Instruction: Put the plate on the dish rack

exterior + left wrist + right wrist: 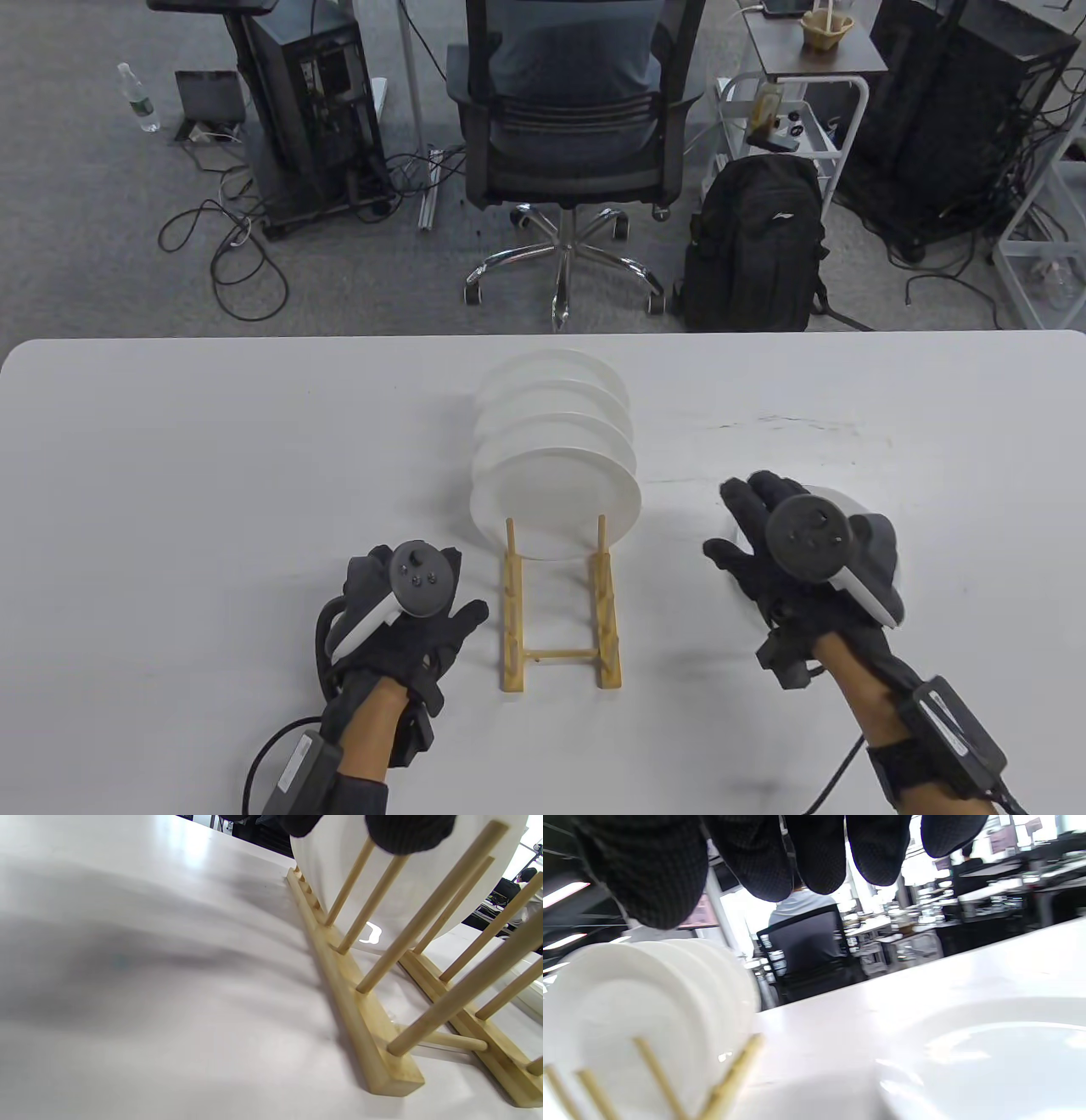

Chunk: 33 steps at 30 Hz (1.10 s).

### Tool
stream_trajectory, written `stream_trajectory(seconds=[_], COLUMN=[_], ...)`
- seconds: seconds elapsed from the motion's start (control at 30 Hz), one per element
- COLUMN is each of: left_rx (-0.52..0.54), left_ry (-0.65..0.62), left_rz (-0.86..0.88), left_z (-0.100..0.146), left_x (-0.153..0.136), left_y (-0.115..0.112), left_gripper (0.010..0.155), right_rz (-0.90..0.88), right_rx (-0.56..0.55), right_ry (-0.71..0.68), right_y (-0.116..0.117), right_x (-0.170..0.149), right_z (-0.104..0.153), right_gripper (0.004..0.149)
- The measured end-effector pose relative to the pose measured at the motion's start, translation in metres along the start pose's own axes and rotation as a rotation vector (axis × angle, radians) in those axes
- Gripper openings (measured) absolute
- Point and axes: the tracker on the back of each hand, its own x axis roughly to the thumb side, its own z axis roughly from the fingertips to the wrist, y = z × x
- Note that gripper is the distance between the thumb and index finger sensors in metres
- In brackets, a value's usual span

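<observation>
A wooden dish rack (560, 624) stands at the table's middle front, with several white plates (556, 505) upright in its far slots and its near slots bare. One more white plate (840, 498) lies flat on the table to the right of the rack, mostly hidden under my right hand (734, 522). In the right wrist view the fingers (818, 853) hang spread above this plate (988, 1056) and touch nothing. My left hand (416, 624) lies on the table just left of the rack and holds nothing. In the left wrist view its fingertips (407, 832) show before the rack (360, 1005).
The white table (212, 475) has bare surface on both sides of the rack. Beyond its far edge stand an office chair (564, 110) and a black backpack (755, 246).
</observation>
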Motion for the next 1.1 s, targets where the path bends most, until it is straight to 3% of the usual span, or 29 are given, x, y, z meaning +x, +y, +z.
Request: stream_trajectory(seconds=[0.13,0.23,0.33,0.43,0.67,0.77,0.87,1.1], left_rx=[-0.003,-0.014,-0.017,-0.021,-0.023,-0.023,-0.024,-0.021], left_ry=[0.010,0.015,0.013,0.012,0.011,0.009,0.006,-0.001], left_rz=[0.005,0.008,0.009,0.011,0.014,0.017,0.020,0.024], left_z=[0.000,-0.001,-0.001,-0.001,-0.001,-0.001,-0.001,-0.001], left_x=[-0.002,-0.003,-0.003,-0.003,-0.003,-0.003,-0.002,-0.002], left_y=[-0.001,-0.002,-0.003,-0.003,-0.002,-0.002,-0.002,-0.002], left_gripper=[0.079,0.080,0.080,0.080,0.080,0.080,0.080,0.080], right_rz=[0.034,0.092,0.126,0.195,0.229,0.022,-0.066,-0.048], right_rx=[-0.040,0.084,0.085,0.164,0.275,0.221,0.222,0.091], right_ry=[0.183,0.354,0.495,0.653,0.776,0.808,0.816,0.852], right_y=[0.021,0.032,0.038,0.043,0.063,0.060,0.054,0.031], right_x=[-0.055,-0.083,-0.106,-0.125,-0.149,-0.159,-0.168,-0.168], right_z=[0.003,-0.001,-0.004,-0.006,-0.009,-0.008,-0.006,0.000], right_gripper=[0.076,0.084,0.086,0.088,0.090,0.087,0.081,0.062])
